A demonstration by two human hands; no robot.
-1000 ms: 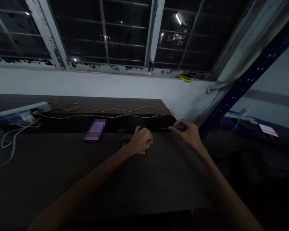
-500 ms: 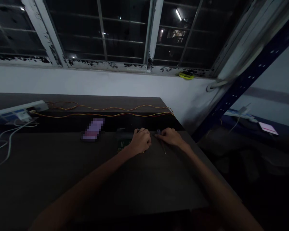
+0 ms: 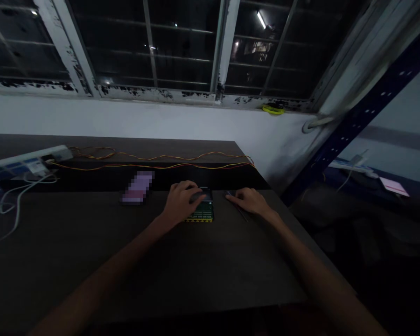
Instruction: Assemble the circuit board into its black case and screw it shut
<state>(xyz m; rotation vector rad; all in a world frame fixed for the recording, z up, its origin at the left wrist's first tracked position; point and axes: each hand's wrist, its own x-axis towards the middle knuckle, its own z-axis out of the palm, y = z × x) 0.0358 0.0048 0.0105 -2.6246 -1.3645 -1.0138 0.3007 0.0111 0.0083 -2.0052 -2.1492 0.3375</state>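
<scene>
A green circuit board [image 3: 203, 213] lies flat on the dark table, with a yellow strip along its near edge and a dark, screen-like part at the back. My left hand [image 3: 182, 200] covers its left side. The fingers curl over the dark part and the thumb reaches across the board, gripping it. To the right of the board, my right hand [image 3: 250, 199] is closed, thumb and index finger pinching a small bluish piece with a thin reddish stem [image 3: 243, 214] that slants down toward me. Dim light hides what kind of thing it is.
A phone [image 3: 138, 187] with a blurred-out screen lies left of the board. Farther left are a power strip [image 3: 61, 152] and a white cable [image 3: 18, 210]. Twisted red and yellow wires [image 3: 164, 157] run along the back. A blue metal post [image 3: 357, 119] stands beyond the table's right edge.
My left hand has moved left across the board, uncovering its right part. My right hand stays in nearly the same place, and the thin stem in it has tilted more to the right.
</scene>
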